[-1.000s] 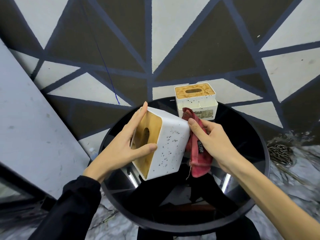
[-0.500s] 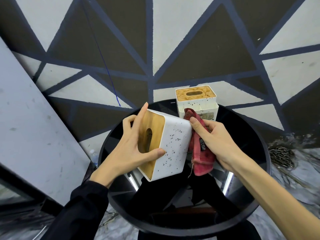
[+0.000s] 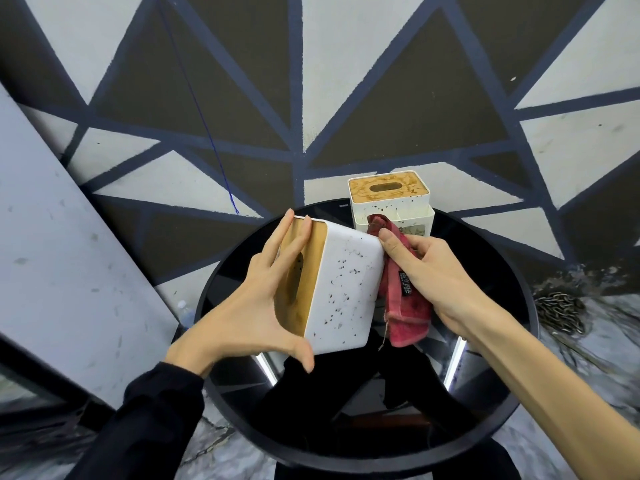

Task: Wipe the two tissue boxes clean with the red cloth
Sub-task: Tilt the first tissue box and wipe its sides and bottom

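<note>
At the centre of the frame, the left hand is holding the near tissue box tipped on its side above the round black tabletop, fingers lying across the wooden top and thumb hooked under the lower edge. The right hand is clutching the red cloth and pressing it against the box's right face, forefinger extended along the upper corner.

Progress, as judged: dark specks are showing across the white side turned to the camera, so this box is only partly wiped at best. The second tissue box is standing upright at the far edge of the tabletop, just behind the cloth, speckled and apparently untouched. Most of the work appears to be outstanding.

The cloth is hanging down from the right grip, trailing below the palm.
</note>
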The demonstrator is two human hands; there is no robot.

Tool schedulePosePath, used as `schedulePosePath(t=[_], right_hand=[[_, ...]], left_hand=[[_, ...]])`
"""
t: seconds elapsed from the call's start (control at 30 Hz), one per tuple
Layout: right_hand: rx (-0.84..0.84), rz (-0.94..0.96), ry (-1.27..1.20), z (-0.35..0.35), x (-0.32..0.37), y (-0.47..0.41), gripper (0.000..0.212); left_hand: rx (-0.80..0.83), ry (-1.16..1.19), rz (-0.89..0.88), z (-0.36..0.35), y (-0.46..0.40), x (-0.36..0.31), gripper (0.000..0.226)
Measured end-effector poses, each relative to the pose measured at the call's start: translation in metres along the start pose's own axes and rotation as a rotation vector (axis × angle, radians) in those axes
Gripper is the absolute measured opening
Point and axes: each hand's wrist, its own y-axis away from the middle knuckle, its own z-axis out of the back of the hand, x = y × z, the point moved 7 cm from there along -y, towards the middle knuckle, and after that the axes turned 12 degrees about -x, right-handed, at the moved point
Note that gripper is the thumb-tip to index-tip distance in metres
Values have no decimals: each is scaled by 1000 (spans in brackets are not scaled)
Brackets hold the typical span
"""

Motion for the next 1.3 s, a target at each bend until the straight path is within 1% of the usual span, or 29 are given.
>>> schedulePosePath(t=[0.07,0.17,0.27,0.37,0.47,0.57,0.67,0.77,0.87,0.93,1.1,1.17,1.27,1.3], right_hand=[[6,-7,0,0,1,0,48],[9,-19,-13,1,1,0,43],[14,-32,-24,1,0,0,40],[-4,-46,-21,4,-4,-1,42],[-20,-59,-15,8,-6,-3,47],[-15,-64,-17,9,-7,-4,50],[-12,-89,-34,9,-12,-5,46],[-26,-115,-44,7,-18,-7,43],[-30,-137,-17,3,-26,-10,37],[-54,-99,21,2,-30,-8,39],[-174,109,204,1,-24,20,48],[-181,185,219,-2,-19,36,43],[-161,271,208,-9,-13,55,21],[-152,287,214,-12,-12,59,22]], left_hand=[[78,-57,-21,3,2,-4,169],[173,-128,-36,1,3,-4,177],[155,-143,-77,1,4,-1,174],[12,-70,-131,3,5,5,156],[-131,-39,-187,1,9,12,128],[-189,-32,-214,-3,13,18,100],[-209,-8,-227,-4,18,19,73],[-219,10,-232,-6,22,21,62],[-232,53,-177,-4,23,25,58],[-247,87,-142,-2,23,25,58],[-258,97,-45,-2,23,34,58],[-254,96,-14,-1,22,36,62],[-249,78,0,0,18,36,58],[-254,67,0,0,17,36,58]])
